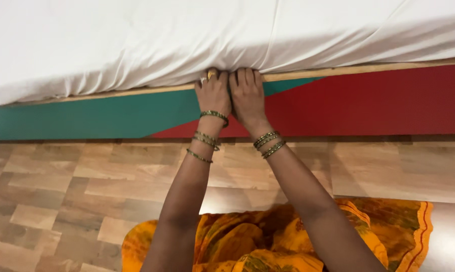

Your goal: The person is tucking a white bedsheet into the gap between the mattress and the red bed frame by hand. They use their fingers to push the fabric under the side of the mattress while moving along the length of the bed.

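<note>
A white bed sheet point(187, 35) covers a mattress across the top of the view. My left hand point(213, 93) and my right hand point(247, 95) lie side by side with fingertips pushed under the sheet's lower edge, where it meets the wooden rim point(368, 68) of the bed frame. The fingertips of both hands are hidden under the cloth. Rings show on my left hand, and bangles circle both wrists. The bed's side panel is green point(86, 116) at left and red point(378, 103) at right.
A wood-pattern floor point(61, 191) runs below the bed. My orange and yellow patterned garment point(267, 242) spreads over the floor at the bottom middle.
</note>
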